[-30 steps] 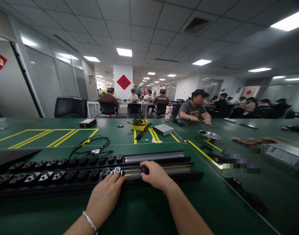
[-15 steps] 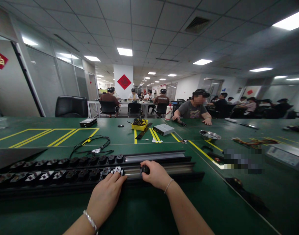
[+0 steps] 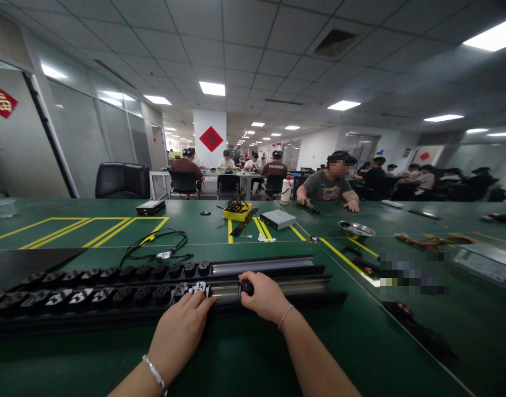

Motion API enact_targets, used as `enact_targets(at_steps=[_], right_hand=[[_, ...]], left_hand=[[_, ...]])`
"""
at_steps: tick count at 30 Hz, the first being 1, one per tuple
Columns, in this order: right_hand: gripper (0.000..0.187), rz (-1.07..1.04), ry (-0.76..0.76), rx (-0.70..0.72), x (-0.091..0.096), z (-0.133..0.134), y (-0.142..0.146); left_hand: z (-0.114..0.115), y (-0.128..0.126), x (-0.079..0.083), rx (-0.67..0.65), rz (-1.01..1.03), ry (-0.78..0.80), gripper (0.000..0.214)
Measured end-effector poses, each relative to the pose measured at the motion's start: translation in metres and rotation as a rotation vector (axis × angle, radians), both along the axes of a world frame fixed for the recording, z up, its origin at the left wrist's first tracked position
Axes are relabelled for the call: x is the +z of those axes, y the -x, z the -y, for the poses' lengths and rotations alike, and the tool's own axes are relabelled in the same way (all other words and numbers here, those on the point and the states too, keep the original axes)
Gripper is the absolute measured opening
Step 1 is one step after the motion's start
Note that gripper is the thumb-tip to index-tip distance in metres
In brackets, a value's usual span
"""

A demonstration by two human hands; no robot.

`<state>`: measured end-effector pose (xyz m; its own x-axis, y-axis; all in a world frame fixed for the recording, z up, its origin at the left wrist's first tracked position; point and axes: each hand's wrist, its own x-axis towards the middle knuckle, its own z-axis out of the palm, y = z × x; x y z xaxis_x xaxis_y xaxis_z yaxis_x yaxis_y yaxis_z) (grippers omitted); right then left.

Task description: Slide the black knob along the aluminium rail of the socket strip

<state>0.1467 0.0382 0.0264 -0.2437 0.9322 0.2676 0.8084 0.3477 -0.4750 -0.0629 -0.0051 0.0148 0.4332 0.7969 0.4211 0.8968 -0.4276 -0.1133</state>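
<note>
Two long black rails [image 3: 277,287] lie side by side across the green table [image 3: 244,353], each filled on the left with several black socket modules [image 3: 112,295]. My left hand [image 3: 180,331] rests on the near rail's front edge, its fingers curled by the last white-faced module [image 3: 198,288]. My right hand [image 3: 265,298] is closed round a small black module [image 3: 245,286] that sits in the bare metal part of the near rail.
A black cable [image 3: 157,248] lies behind the rails. Further back are a yellow tray [image 3: 236,212], a grey box [image 3: 276,219], a metal bowl [image 3: 355,227] and a black chair [image 3: 122,181]. A person [image 3: 329,186] sits opposite; others work at far tables.
Both hands stay where they were on the near rail. Only the camera has shifted slightly.
</note>
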Motion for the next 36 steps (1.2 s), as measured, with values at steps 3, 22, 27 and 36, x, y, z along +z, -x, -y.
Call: enact_targets(at_steps=[3,22,27,36], right_hand=[[0.032,0.009,-0.008,-0.006,0.002,0.002,0.001],[0.026,0.017,-0.06,-0.011,0.0,0.005,0.004],[0.026,0.054,-0.05,-0.026,0.002,0.006,0.006],[0.027,0.084,-0.037,-0.06,0.002,0.007,0.008]], left_hand=[[0.0,0.0,0.0,-0.011,0.004,-0.015,0.034],[-0.004,0.005,-0.013,-0.061,0.049,-0.119,0.034],[-0.005,0.006,-0.013,-0.083,0.058,-0.136,0.034],[-0.004,0.006,-0.012,-0.059,0.049,-0.121,0.033]])
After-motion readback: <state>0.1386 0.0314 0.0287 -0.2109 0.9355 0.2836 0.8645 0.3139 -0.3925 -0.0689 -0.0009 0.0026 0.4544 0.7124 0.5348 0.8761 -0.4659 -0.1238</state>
